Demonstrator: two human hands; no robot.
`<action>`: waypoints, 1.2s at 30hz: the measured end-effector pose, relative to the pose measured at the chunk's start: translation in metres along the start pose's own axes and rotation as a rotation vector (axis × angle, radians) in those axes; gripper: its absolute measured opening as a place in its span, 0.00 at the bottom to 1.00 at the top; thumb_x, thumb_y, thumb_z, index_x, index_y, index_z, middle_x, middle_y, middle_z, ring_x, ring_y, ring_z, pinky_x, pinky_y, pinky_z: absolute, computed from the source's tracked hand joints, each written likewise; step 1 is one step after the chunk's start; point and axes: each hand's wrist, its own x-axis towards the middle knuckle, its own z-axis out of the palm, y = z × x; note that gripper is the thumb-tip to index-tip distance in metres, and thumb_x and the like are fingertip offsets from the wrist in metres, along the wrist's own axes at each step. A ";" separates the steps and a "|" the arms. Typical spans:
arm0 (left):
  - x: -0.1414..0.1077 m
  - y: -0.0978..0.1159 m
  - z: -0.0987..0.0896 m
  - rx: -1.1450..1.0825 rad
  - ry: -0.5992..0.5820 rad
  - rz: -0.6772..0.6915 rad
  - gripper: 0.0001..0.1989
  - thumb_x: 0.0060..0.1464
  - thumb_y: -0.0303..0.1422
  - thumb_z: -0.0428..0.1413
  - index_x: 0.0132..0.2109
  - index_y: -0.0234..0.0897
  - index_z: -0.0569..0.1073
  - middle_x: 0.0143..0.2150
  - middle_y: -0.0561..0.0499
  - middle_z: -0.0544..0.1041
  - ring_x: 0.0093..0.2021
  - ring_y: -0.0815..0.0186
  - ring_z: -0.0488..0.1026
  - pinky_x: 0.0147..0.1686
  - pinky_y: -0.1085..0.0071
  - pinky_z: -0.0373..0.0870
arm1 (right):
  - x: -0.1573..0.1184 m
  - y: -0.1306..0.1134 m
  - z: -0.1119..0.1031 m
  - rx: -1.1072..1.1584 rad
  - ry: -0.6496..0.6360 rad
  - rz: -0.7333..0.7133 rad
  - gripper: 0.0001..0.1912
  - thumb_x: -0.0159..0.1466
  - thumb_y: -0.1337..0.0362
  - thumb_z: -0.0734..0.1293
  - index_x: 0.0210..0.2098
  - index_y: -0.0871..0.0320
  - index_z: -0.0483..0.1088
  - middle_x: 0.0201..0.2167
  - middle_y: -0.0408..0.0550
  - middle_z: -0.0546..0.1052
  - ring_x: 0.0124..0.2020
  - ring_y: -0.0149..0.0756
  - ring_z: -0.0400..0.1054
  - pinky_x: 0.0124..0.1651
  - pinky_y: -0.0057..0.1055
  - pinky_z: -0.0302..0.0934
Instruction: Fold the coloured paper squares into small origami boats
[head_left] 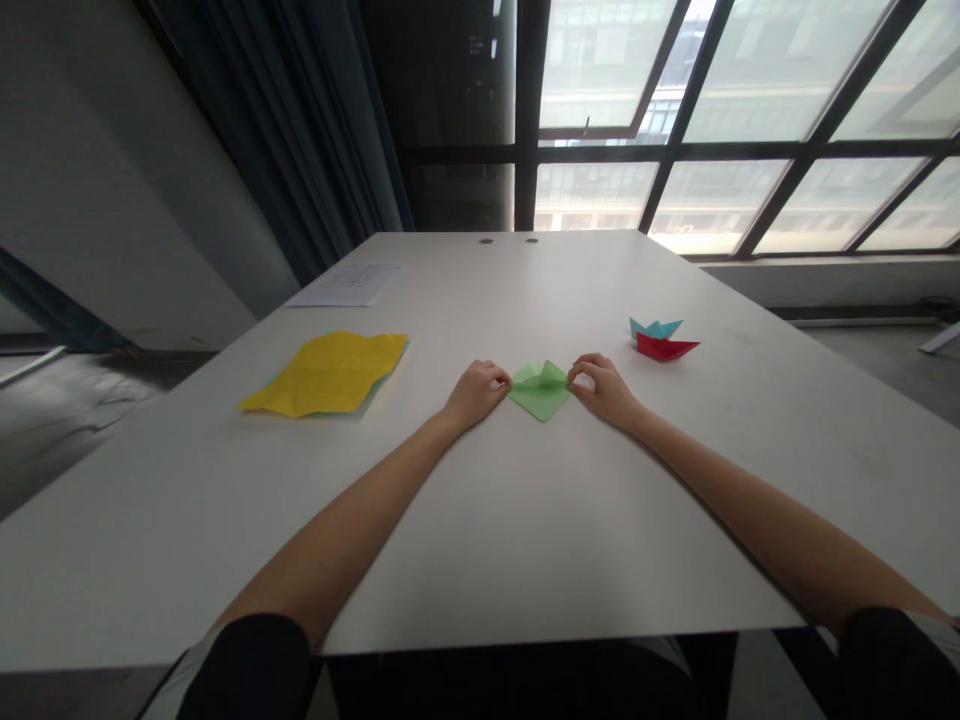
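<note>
A small folded piece of green paper (pixel 541 398) rests on the white table, its lower part a point facing me and its upper part raised in flaps. My left hand (pixel 478 390) pinches its left corner between thumb and fingers. At the right corner, my right hand (pixel 602 388) grips the paper in the same kind of pinch. Both wrists lie low over the tabletop.
Yellow paper (pixel 334 370) lies left on the white table (pixel 480 540), with a greenish sheet under its edge. A red paper boat (pixel 666 347) and a blue paper boat (pixel 656 328) stand at the right. A printed sheet (pixel 349 284) is at the back left.
</note>
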 end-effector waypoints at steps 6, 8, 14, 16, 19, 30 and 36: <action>-0.001 -0.002 0.001 -0.042 -0.036 0.073 0.07 0.51 0.26 0.52 0.34 0.35 0.74 0.32 0.49 0.75 0.36 0.65 0.68 0.39 0.69 0.65 | -0.001 -0.002 -0.001 0.017 -0.021 -0.110 0.06 0.57 0.70 0.62 0.33 0.56 0.69 0.32 0.48 0.70 0.37 0.38 0.64 0.43 0.36 0.59; -0.002 -0.003 0.001 -0.049 -0.041 0.110 0.08 0.51 0.25 0.51 0.35 0.36 0.74 0.34 0.49 0.75 0.37 0.65 0.68 0.41 0.69 0.65 | -0.002 -0.003 -0.001 0.010 -0.014 -0.129 0.08 0.57 0.71 0.61 0.34 0.56 0.70 0.33 0.49 0.69 0.38 0.38 0.63 0.44 0.36 0.59; -0.002 -0.004 0.003 -0.039 -0.064 0.138 0.11 0.51 0.22 0.49 0.37 0.36 0.74 0.37 0.49 0.74 0.38 0.66 0.69 0.42 0.69 0.66 | -0.003 -0.006 -0.002 0.052 -0.036 -0.133 0.09 0.57 0.71 0.61 0.35 0.56 0.70 0.35 0.49 0.69 0.38 0.37 0.65 0.44 0.35 0.60; -0.002 -0.003 0.003 -0.031 -0.069 0.125 0.11 0.51 0.22 0.49 0.37 0.36 0.74 0.37 0.49 0.74 0.38 0.66 0.69 0.42 0.70 0.66 | -0.003 -0.007 -0.003 0.057 -0.043 -0.117 0.10 0.57 0.70 0.61 0.38 0.56 0.69 0.35 0.49 0.70 0.38 0.37 0.65 0.43 0.35 0.61; -0.003 -0.001 0.002 -0.001 -0.084 0.118 0.12 0.51 0.23 0.48 0.38 0.36 0.74 0.37 0.48 0.74 0.39 0.66 0.69 0.42 0.69 0.66 | -0.004 -0.011 -0.005 0.066 -0.026 -0.085 0.18 0.57 0.69 0.61 0.48 0.56 0.63 0.39 0.50 0.69 0.38 0.36 0.65 0.42 0.34 0.62; -0.004 0.004 -0.002 0.086 -0.122 0.149 0.12 0.51 0.23 0.48 0.38 0.37 0.74 0.39 0.48 0.73 0.42 0.66 0.68 0.44 0.70 0.65 | -0.005 -0.010 -0.003 0.038 -0.100 -0.190 0.13 0.55 0.73 0.59 0.36 0.55 0.71 0.36 0.48 0.72 0.40 0.37 0.65 0.46 0.35 0.60; -0.004 0.002 -0.001 0.098 -0.135 0.145 0.12 0.49 0.22 0.49 0.38 0.38 0.73 0.40 0.49 0.73 0.42 0.66 0.68 0.44 0.70 0.66 | -0.004 -0.012 -0.005 0.048 -0.135 -0.176 0.15 0.55 0.74 0.58 0.36 0.57 0.71 0.34 0.48 0.75 0.37 0.35 0.67 0.43 0.33 0.61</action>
